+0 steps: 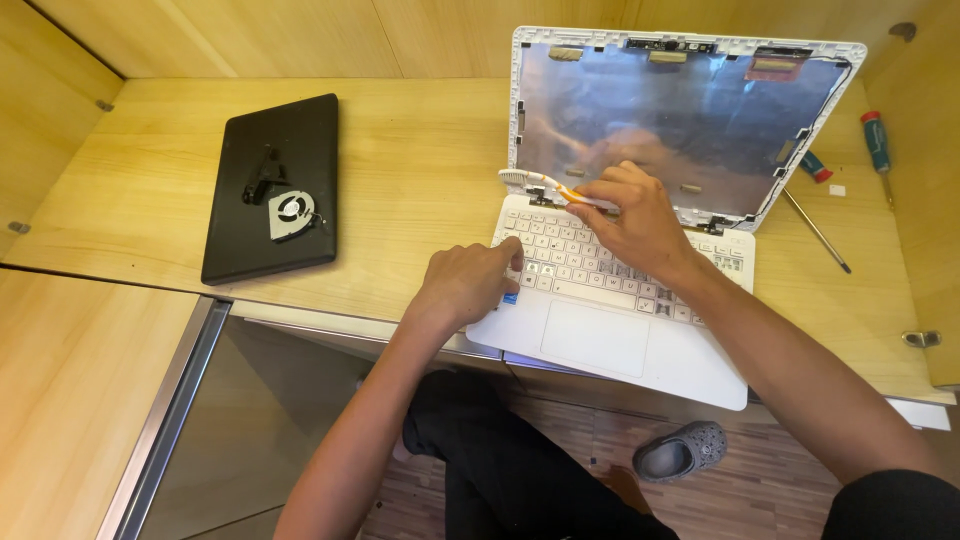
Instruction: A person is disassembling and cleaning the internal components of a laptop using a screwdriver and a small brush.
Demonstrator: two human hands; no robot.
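Right hand [628, 215] pinches a toothbrush [548, 185] at centre frame above the white laptop [640, 350]; left hand [470, 285], seemingly loosely curled, presses its lower-left corner.

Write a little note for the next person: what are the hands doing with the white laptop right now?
Left hand: fist resting on the white laptop at the keyboard's left edge, steadying it.
Right hand: grip shut on a toothbrush, bristles near the hinge.
Done: the lid has no screen panel, bare foil backing showing; a small fan lies on a black laptop.
Left: I can't tell how much brushing remains. Screwdrivers lie on the right.
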